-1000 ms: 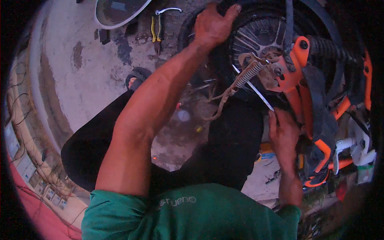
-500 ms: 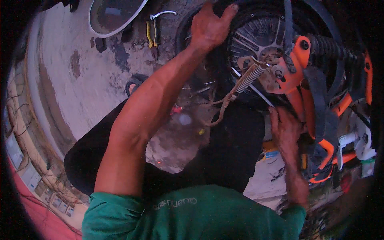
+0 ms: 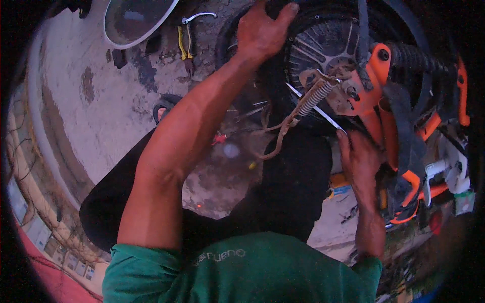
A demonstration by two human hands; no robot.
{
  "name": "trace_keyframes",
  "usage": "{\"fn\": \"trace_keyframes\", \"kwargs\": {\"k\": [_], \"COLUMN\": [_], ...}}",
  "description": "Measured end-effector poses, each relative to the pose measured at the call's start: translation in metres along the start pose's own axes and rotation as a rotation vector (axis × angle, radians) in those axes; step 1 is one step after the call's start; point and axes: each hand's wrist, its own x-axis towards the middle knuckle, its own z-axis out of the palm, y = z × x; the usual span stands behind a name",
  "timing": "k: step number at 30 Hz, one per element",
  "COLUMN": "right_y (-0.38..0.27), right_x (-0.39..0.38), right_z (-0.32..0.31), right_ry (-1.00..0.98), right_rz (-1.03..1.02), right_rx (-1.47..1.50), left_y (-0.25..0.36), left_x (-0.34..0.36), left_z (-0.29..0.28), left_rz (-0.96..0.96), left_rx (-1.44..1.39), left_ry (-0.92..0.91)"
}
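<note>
A scooter-like vehicle's wheel lies in front of me, with a black tyre (image 3: 275, 83) around a dusty finned hub (image 3: 323, 48). My left hand (image 3: 262, 33) grips the tyre's far left side, thumb stretched apart; its other fingertips are partly hidden at the top edge. In my right hand (image 3: 359, 154) is a slim silver tyre lever (image 3: 326, 117), held near its lower end. The lever slants up and left, passing behind a rusty stand's coil spring (image 3: 310, 101). Its far tip shows over the tyre near the rim; whether it is hooked under the bead I cannot tell.
Orange frame parts (image 3: 380, 58) and a black shock absorber (image 3: 414, 59) crowd the right side. Yellow-handled pliers (image 3: 186, 45) lie on the stained concrete floor (image 3: 106, 101), below a pale-rimmed round basin (image 3: 139, 22). My dark-trousered legs (image 3: 293, 187) are close under the wheel.
The view has shifted slightly, so the floor things sit a little farther left. The lever has moved slightly up and left in my right hand. My left hand stays on the tyre.
</note>
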Motion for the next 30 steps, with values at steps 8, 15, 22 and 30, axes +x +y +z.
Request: {"fn": "trace_keyframes", "kwargs": {"k": [8, 15, 22, 30], "right_y": [0.009, 0.02, 0.029, 0.014], "right_x": [-0.002, 0.004, 0.004, 0.008], "right_z": [0.015, 0.031, 0.046, 0.034], "right_ry": [0.106, 0.177, 0.159, 0.19], "right_rz": [-0.071, -0.169, -0.147, -0.137], "right_rx": [-0.08, -0.053, -0.023, -0.041], "left_y": [0.011, 0.01, 0.013, 0.013], "left_x": [-0.001, 0.002, 0.005, 0.001], "left_z": [-0.004, -0.006, -0.009, -0.004], "left_rz": [-0.027, 0.019, 0.009, -0.079], "left_rx": [0.006, 0.034, 0.117, 0.215], "left_ry": [-0.061, -0.104, -0.148, -0.119]}}
